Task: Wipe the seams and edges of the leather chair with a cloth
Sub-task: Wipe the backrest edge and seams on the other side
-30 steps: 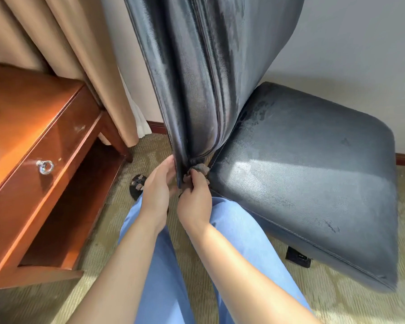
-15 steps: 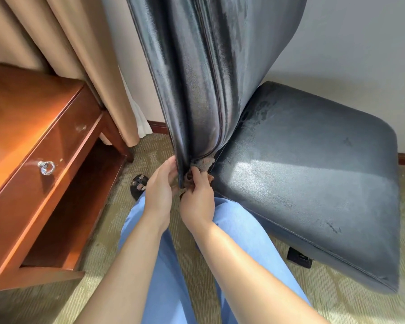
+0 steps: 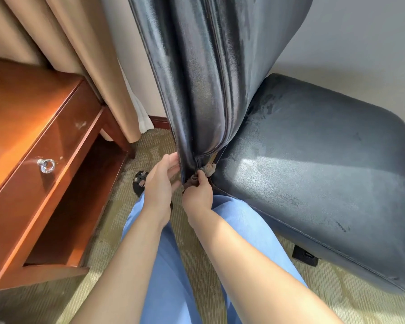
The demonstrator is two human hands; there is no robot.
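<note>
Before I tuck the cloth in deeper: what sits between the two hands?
In the head view, the backrest's lower edge lies between the left hand and the right hand, which pinches the cloth.

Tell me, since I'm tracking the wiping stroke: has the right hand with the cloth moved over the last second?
Cannot tell: the right hand holds the cloth at the same bottom corner of the backrest.
</note>
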